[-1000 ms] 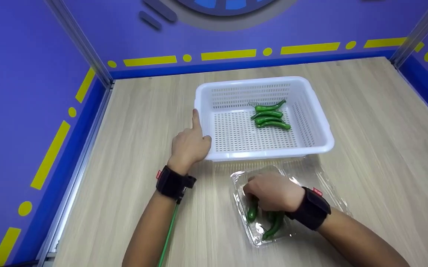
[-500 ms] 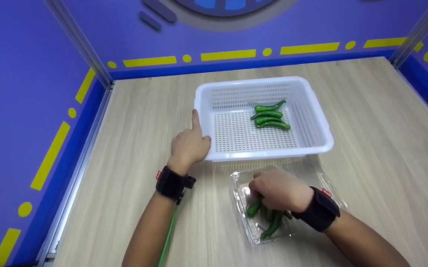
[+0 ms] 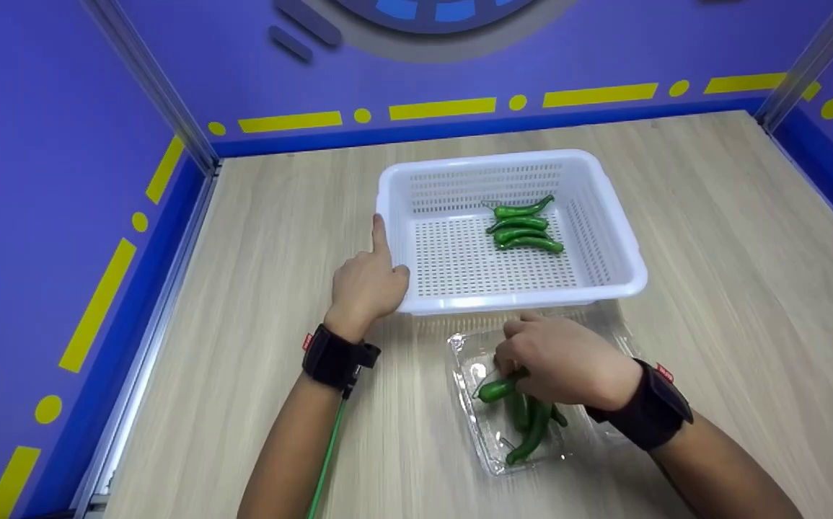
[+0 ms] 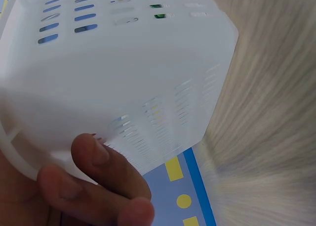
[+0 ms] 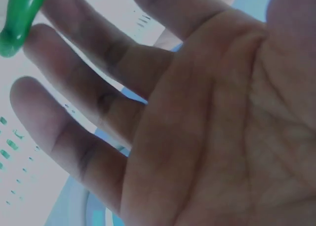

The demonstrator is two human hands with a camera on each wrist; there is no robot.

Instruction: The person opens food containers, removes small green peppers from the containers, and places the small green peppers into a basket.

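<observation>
A white plastic basket [image 3: 398,173] with a slotted floor and walls holds several green chili peppers [image 3: 524,223] in its right half. My left hand [image 3: 369,285] holds the basket's near left rim, forefinger laid along it; in the left wrist view curled fingers [image 4: 116,171] show under the rim. In front of the basket lies a clear plastic clamshell box [image 3: 475,436] with more green peppers [image 3: 531,429] inside. Over this box, my right hand [image 3: 564,357] pinches a green chili pepper [image 3: 497,390], its far end hidden by the fingers. The right wrist view shows part of a pepper [image 5: 20,18].
All of this stands on a light wood table [image 3: 279,238]. Blue panels [image 3: 301,86] with yellow marks rise along the back and both sides. A green cable [image 3: 328,454] runs along the left forearm.
My right hand has moved right and slightly up, bringing the pinched pepper off the ones below and turning it more level. The left hand and basket hold their places.
</observation>
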